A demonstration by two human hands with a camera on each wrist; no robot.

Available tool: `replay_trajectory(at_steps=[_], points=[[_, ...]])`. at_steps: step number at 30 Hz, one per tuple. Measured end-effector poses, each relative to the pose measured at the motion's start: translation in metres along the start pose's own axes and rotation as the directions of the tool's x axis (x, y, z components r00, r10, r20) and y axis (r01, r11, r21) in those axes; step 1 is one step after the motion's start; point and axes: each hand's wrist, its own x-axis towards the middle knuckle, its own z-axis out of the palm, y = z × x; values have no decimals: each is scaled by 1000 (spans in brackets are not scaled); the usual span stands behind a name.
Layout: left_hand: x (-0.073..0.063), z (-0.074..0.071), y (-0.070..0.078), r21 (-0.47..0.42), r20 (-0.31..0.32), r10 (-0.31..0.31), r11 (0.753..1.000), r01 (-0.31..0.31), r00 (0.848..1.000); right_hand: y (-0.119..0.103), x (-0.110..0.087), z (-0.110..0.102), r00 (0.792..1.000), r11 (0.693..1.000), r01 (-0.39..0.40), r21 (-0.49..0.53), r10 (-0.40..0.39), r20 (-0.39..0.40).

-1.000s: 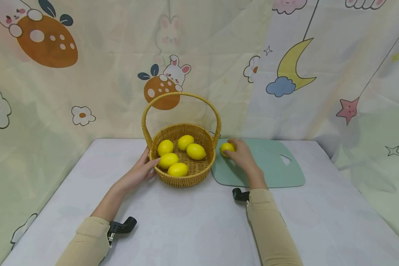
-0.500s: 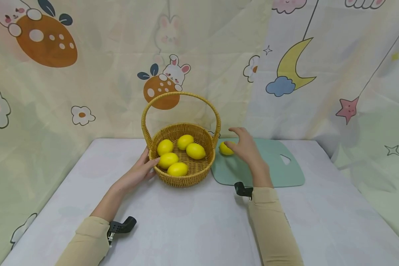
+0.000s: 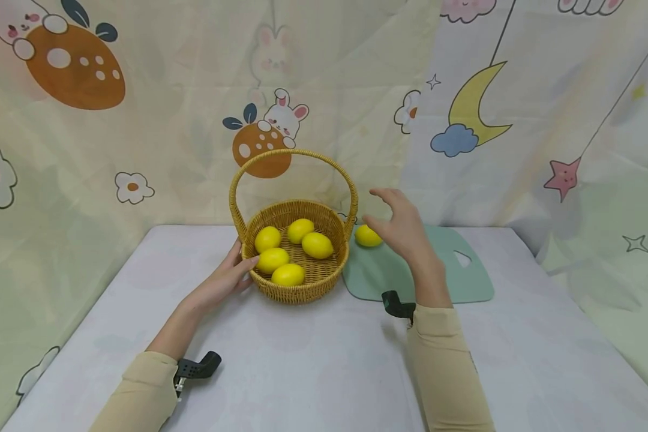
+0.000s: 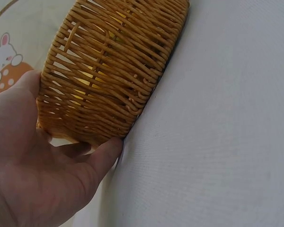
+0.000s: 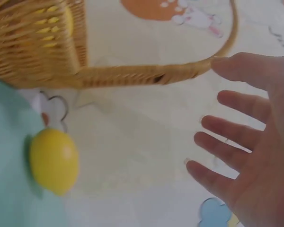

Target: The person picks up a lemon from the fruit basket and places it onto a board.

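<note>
A woven basket with a tall arched handle stands at the table's back and has several yellow lemons inside. My left hand grips its left side, thumb at the rim and fingers against the outer wall; the left wrist view shows this hand on the wickerwork. To the right, a single lemon lies on the pale green cutting board. Raised over that board, my right hand holds nothing, its fingers spread apart. In the right wrist view the lemon is clear of the fingers.
The cutting board has a cut-out grip hole at its right end and sits close beside the basket. A white cloth covers the table. Behind it hangs a printed curtain. The basket's handle rises high above the rim.
My right hand has let go of the lemon on the board and lifted up and slightly to the right, fingers spreading. The left hand and basket have stayed in place.
</note>
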Motion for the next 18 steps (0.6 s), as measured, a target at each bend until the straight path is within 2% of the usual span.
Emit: replay_trajectory(at_steps=[4, 8, 13, 18], points=[[0, 0, 0, 6, -1, 4, 1000, -4, 1000, -15, -3, -6, 995, 997, 74, 25, -72, -62], [0, 0, 0, 6, 1, 7, 1000, -7, 1000, -32, -8, -9, 987, 989, 139, 42, -136, -84], [0, 0, 0, 6, -2, -9, 1000, 9, 1000, -47, -11, -5, 966, 968, 248, 28, -245, -80], [1, 0, -1, 9, -6, -9, 1000, 9, 1000, -55, -12, 3, 947, 947, 321, 29, -320, -35]])
